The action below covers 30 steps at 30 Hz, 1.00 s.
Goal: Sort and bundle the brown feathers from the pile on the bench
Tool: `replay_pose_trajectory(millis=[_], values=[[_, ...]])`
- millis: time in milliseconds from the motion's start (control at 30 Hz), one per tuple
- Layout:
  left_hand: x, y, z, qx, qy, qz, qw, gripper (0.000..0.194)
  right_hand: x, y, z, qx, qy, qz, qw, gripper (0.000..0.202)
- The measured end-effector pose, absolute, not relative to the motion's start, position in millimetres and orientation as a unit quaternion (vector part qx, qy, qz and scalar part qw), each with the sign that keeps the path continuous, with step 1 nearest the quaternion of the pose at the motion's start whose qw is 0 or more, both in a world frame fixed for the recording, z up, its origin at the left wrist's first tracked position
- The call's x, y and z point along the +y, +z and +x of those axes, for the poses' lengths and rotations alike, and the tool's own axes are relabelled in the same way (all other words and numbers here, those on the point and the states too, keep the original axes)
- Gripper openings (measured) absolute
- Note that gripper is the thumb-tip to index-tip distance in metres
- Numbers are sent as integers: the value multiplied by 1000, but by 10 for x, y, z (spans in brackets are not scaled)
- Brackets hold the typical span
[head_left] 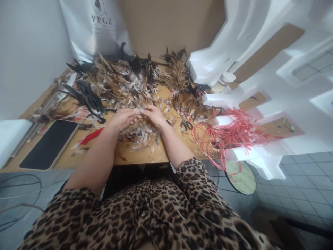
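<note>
While both forearms (97, 152) angle inward, the hands (153, 115) meet among feathers (142, 135), pinching an indistinct small item (138, 110).

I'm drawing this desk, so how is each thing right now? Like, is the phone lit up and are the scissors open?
Phone: face up, screen dark.
Scissors: lying down; can't tell if open.
Feathers: heaped and scattered.
Red ribbons: tangled, some hanging over the edge.
White bag: standing up.
Left hand and right hand: fingers curled, fingertips close together.
</note>
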<state>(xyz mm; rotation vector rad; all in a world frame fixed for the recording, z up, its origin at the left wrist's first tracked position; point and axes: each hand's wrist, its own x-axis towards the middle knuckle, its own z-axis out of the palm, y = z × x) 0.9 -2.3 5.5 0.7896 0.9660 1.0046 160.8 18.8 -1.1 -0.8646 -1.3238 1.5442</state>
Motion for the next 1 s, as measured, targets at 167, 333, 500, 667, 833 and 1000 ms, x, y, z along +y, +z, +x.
replay_pose_trajectory(millis=[167, 333, 500, 667, 833, 1000], values=[[-23, 55, -46, 374, 402, 300, 780, 16, 165, 22, 1585, -546, 624, -334, 448, 27], [-21, 101, -36, 358, 453, 309, 756, 12, 195, 0, 1565, -544, 585, -401, 448, 23], [25, 119, -29, 412, 589, 296, 629, 10, 249, 8, 1583, -660, 367, -524, 394, 16], [69, 71, -29, 421, 635, 283, 583, 11, 181, 233, 1487, -770, 182, -579, 196, 21], [97, 28, -48, 415, 644, 278, 580, 10, 183, 318, 1330, -766, 114, -630, 66, 31], [94, 37, -47, 418, 638, 269, 588, 12, 261, 261, 1460, -750, 119, -648, 61, 26]])
